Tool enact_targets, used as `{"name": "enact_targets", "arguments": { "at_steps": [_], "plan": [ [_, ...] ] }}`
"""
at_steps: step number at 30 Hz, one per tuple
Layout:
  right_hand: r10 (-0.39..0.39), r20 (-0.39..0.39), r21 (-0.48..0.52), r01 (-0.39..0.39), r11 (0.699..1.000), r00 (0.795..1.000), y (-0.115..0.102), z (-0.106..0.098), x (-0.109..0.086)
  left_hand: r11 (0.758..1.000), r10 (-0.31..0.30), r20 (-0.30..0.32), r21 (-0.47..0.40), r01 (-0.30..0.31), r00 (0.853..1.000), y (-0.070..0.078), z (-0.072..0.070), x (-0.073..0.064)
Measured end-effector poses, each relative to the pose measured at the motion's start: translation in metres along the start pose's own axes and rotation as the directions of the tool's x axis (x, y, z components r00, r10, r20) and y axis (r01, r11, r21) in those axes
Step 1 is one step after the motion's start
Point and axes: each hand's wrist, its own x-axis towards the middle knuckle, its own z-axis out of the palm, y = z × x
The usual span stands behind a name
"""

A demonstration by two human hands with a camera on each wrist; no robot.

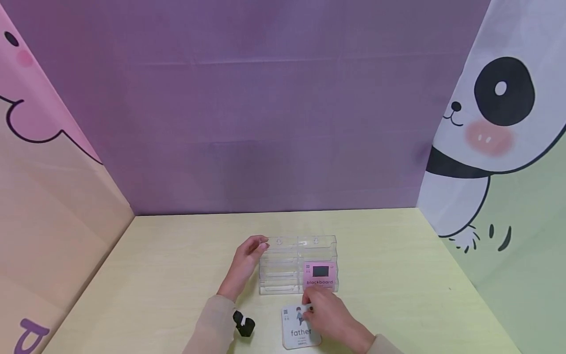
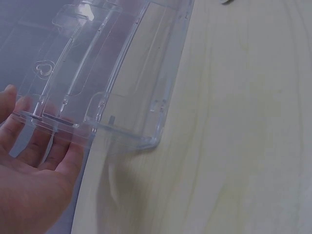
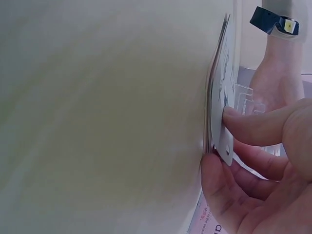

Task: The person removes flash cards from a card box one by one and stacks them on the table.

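Note:
A clear plastic rack with several pockets [image 1: 279, 270] lies on the table, and my left hand [image 1: 244, 263] grips its upper left edge. In the left wrist view the fingers are under the rack's rim [image 2: 131, 58], the thumb above it. A pink "blackboard" card [image 1: 311, 276] sits in the rack's lower right pocket. Just in front of the rack is a white "father" card [image 1: 294, 339], pinched at its right side by my right hand [image 1: 329, 314]. The right wrist view shows this card [image 3: 222, 97] edge-on, thumb on its face, with further card edges behind it.
A black wrist device [image 1: 244, 324] shows beside the left sleeve [image 1: 212, 322]. The pale wooden table [image 1: 177, 275] meets a purple cloth wall [image 1: 274, 123] at the back. Printed panels stand at left and right, the right one with a panda [image 1: 460, 142].

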Motion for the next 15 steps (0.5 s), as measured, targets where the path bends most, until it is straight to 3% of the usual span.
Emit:
{"name": "enact_targets", "arguments": {
  "at_steps": [15],
  "plan": [
    [0.005, 0.010, -0.112, -0.004, 0.994, 1.000, -0.0040, 0.0006, 0.0021, 1.000, 0.008, 0.002, -0.008, -0.008, 1.000, -0.0008, -0.0001, 0.0000]
  ]
}}
